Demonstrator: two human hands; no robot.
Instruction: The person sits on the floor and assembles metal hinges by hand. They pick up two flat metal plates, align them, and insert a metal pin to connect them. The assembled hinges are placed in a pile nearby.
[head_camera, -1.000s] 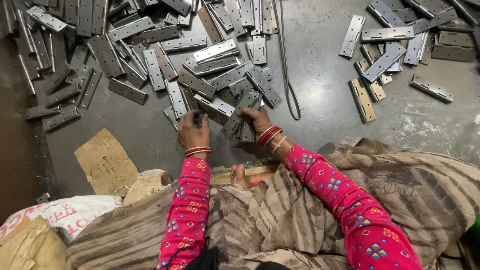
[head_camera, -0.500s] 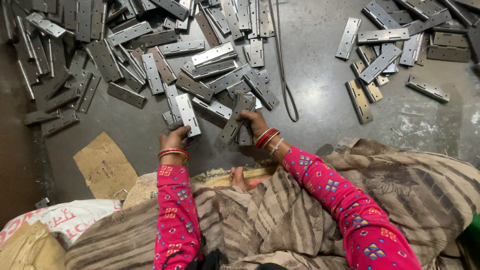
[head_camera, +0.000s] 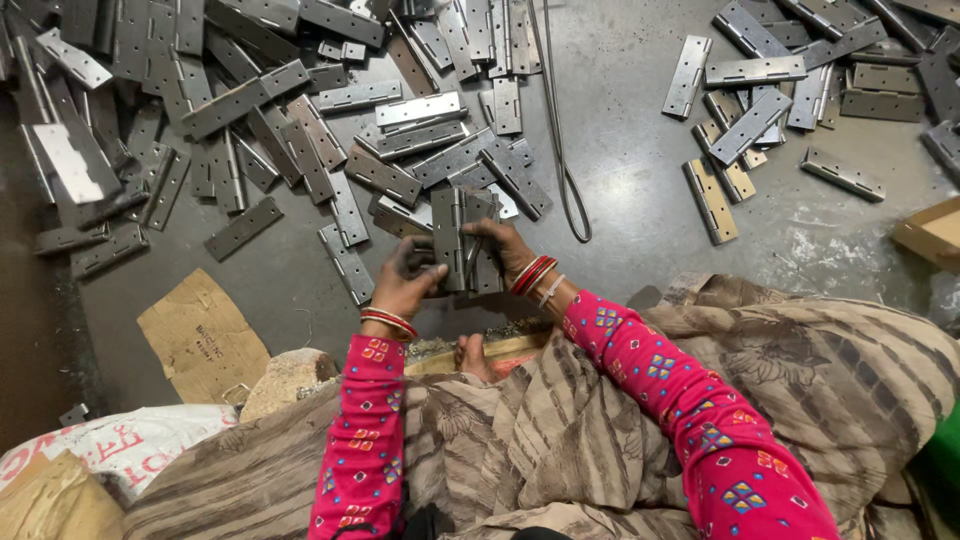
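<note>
Hinges (head_camera: 462, 240) (a small stack) are clasped by left hand (head_camera: 408, 285) and right hand (head_camera: 505, 252); uneven pressure could spill them.

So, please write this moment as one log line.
left hand: holds hinges | right hand: holds hinges | floor: hinge pile

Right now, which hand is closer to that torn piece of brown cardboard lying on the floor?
Left. The left hand grips the metal hinges just right of and above the cardboard piece; the right hand holds the hinges' far side, farther off.
</note>
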